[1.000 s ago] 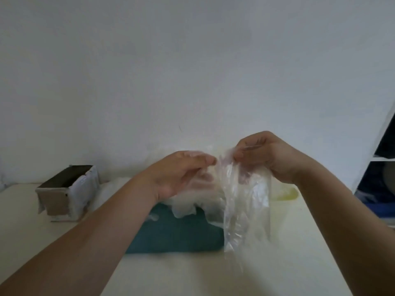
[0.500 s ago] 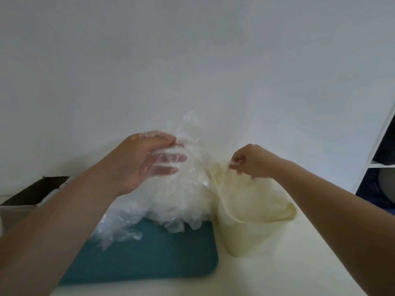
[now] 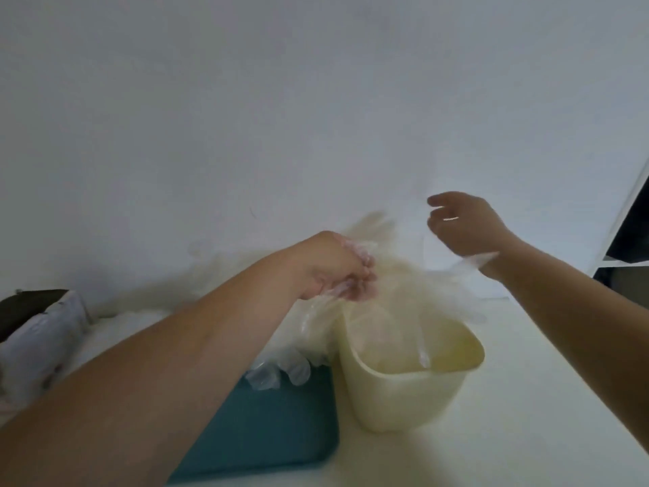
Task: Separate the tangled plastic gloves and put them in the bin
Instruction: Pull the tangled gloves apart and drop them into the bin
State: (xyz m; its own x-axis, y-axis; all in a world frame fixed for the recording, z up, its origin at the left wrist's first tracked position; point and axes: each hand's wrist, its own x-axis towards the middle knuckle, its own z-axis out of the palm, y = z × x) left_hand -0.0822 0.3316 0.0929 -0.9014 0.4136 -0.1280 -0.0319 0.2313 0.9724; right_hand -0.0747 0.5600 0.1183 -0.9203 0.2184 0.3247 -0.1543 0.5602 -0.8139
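Gloves (image 3: 281,372), thin crinkly clear film, heaped on my smooth teal tray (image 3: 281,434), spilling toward cream rounded-rectangular plastic bin (image 3: 404,402) just beside it on pale surface (image 3: 544,434). My left hand (image 3: 337,272) grips a bunch of them, fingers curled, over bin's back-left rim. Stray glove (image 3: 456,293), blurred, drapes above bin mouth. My right hand (image 3: 463,223) raised above bin, fingers loosely apart, holding nothing. Torn cardboard box (image 3: 42,332) far left
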